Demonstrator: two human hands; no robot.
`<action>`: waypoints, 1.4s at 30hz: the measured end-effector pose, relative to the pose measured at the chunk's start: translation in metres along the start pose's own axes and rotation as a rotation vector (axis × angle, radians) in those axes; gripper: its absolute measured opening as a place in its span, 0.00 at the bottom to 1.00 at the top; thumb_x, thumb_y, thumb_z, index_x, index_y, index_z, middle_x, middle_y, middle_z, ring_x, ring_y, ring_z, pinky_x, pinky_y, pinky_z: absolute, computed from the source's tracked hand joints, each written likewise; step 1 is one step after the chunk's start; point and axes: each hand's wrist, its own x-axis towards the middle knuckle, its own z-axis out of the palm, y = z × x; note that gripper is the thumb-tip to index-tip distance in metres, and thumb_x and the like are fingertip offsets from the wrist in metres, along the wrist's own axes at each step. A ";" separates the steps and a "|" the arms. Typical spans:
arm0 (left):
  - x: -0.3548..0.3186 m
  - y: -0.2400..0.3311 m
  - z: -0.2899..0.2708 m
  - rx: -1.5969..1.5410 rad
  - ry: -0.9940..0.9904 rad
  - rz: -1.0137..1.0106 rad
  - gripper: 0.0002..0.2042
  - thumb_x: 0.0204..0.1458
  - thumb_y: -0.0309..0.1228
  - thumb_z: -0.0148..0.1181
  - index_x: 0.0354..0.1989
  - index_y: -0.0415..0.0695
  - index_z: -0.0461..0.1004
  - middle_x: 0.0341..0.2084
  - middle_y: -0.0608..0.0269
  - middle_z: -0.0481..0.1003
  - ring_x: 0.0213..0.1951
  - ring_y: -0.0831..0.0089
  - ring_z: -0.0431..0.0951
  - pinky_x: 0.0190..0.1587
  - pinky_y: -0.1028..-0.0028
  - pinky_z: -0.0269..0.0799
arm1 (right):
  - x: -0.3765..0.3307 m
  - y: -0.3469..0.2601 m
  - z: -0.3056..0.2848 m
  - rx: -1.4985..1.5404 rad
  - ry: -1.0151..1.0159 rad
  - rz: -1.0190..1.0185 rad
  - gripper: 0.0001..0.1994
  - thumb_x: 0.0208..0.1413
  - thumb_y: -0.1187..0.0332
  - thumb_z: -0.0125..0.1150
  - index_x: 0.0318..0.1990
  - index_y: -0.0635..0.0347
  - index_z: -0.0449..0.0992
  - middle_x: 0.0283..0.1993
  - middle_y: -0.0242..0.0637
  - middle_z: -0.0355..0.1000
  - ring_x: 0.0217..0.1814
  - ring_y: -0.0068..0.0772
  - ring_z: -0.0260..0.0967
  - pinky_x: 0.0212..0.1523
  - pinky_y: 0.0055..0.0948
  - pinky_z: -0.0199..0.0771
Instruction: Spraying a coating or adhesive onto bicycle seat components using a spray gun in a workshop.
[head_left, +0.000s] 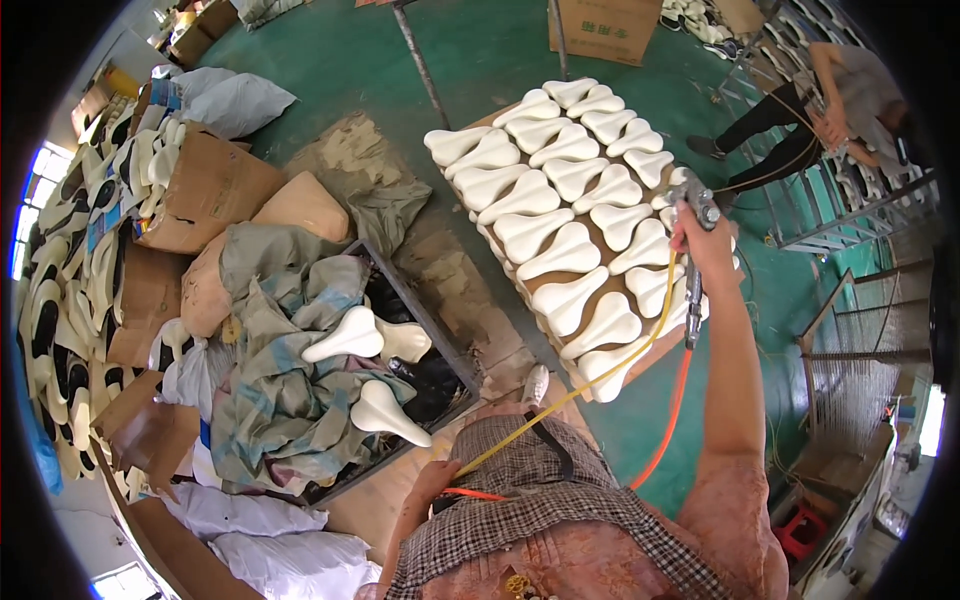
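Closest to you, your left hand (432,480) rests at your waist against a checked apron (560,490), its fingers curled around a yellow hose (610,372) and an orange hose (668,420) that run together up toward your other arm. How tightly that hand is closed cannot be made out from this angle.

Your right arm stretches forward, and your right hand (703,245) is clamped on the grip of a metal spray gun (694,200), both hoses hanging from below its handle. The gun's nozzle sits at the right edge of a brown board (590,262) on a stand, well ahead of your left hand and touching distance from your right.

The board carries rows of white bicycle saddle shells (560,195), smooth, matte and pear-shaped, broad at one end and tapering to a narrow nose, laid close side by side.

To your left, a dark metal bin (430,330) lined with rumpled grey-green sacking (275,330) holds three more loose white saddles (345,338). Beyond it stand cardboard boxes (210,190) stuffed with more saddles, and bulging white sacks (235,100) on the green floor (480,50).

Far right, another person (830,110) bends over a metal rack (850,210).
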 end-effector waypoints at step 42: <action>-0.012 -0.050 -0.015 0.017 -0.016 0.039 0.26 0.48 0.50 0.45 0.33 0.34 0.74 0.29 0.43 0.74 0.35 0.53 0.75 0.40 0.66 0.66 | -0.070 0.018 -0.002 -0.010 0.102 -0.025 0.12 0.51 0.63 0.57 0.35 0.63 0.69 0.20 0.27 0.65 0.17 0.18 0.63 0.19 0.18 0.66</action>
